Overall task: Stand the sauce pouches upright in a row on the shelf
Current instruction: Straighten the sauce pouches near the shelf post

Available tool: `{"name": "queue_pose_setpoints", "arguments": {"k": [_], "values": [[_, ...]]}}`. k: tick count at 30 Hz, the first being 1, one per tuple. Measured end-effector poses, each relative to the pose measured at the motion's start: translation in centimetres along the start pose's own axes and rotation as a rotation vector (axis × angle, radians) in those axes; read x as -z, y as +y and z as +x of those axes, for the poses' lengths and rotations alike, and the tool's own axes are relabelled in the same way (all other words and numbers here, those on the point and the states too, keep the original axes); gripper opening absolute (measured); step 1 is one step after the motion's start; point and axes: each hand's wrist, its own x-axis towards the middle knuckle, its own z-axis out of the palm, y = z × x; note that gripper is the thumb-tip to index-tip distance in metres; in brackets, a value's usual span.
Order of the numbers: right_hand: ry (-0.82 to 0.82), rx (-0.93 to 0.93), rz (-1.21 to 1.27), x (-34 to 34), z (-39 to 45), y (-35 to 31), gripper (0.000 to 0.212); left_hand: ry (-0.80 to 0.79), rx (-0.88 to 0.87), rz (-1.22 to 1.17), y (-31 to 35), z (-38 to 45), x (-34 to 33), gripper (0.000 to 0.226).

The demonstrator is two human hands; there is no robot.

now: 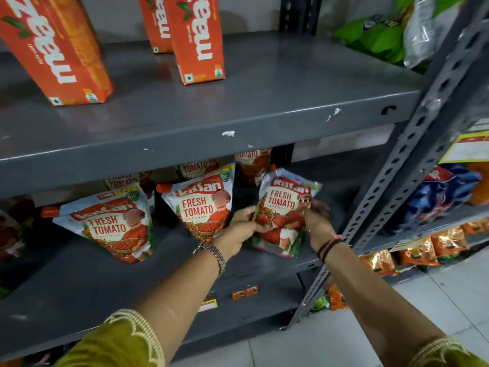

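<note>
A person's two hands hold a ketchup pouch (284, 210) on the middle shelf (79, 282) of a grey metal rack. The left hand (242, 229) grips the pouch's left edge and the right hand (317, 223) grips its right edge, both clamped on it, so the pouch stands upright with its base touching the shelf and its printed front facing out. Just left of this held pouch stands a second pouch (202, 205), upright and leaning slightly, with a red cap at its top left corner. Further left of the held pouch stands a third pouch (111, 223), also upright and tilted. Behind these three, more pouches (251, 160) show partly in shadow under the upper shelf (238, 107). On that upper shelf, above the held pouch, stand orange cartons (195, 38). To the right of the held pouch rises a perforated rack post (391, 181), with coloured snack packets (439, 197) on the neighbouring rack beyond it. The left wrist wears a metal bracelet (214, 254).
</note>
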Motion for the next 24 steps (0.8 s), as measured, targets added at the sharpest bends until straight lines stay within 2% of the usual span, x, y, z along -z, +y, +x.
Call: {"name": "queue_pose_setpoints", "arguments": {"k": [2, 4, 8, 12, 16, 18, 20, 24], "values": [[-0.013, 0.176, 0.000, 0.0, -0.5, -1.8, 0.023, 0.059, -0.079, -0.124, 0.9, -0.1, -0.4, 0.062], [-0.031, 0.328, 0.010, -0.2, -1.1, -3.6, 0.027, 0.150, -0.162, -0.189, 2.3, -0.2, -0.8, 0.054], [-0.077, 0.451, 0.039, -0.4, -1.5, -4.8, 0.031, 0.254, -0.260, -0.231, 3.7, 0.5, -1.3, 0.045], [-0.120, 0.380, -0.017, 0.3, -1.4, -2.6, 0.028, 0.328, -0.231, -0.020, 1.0, 1.1, -1.4, 0.033], [-0.169, 0.323, -0.067, 1.1, -1.8, -0.1, 0.033, 0.309, -0.134, 0.105, -1.0, 0.7, -1.4, 0.029], [-0.207, 0.217, -0.076, 1.2, -1.9, 1.2, 0.046, 0.208, -0.022, 0.074, -1.4, 0.1, -1.8, 0.028], [-0.223, 0.111, -0.081, 0.9, -1.8, 2.2, 0.052, 0.124, 0.017, -0.006, -1.2, -0.5, -2.5, 0.031], [-0.206, 0.076, -0.027, -0.2, -0.4, 2.4, 0.044, 0.062, -0.014, -0.118, -0.3, -0.6, -3.1, 0.054]]}}
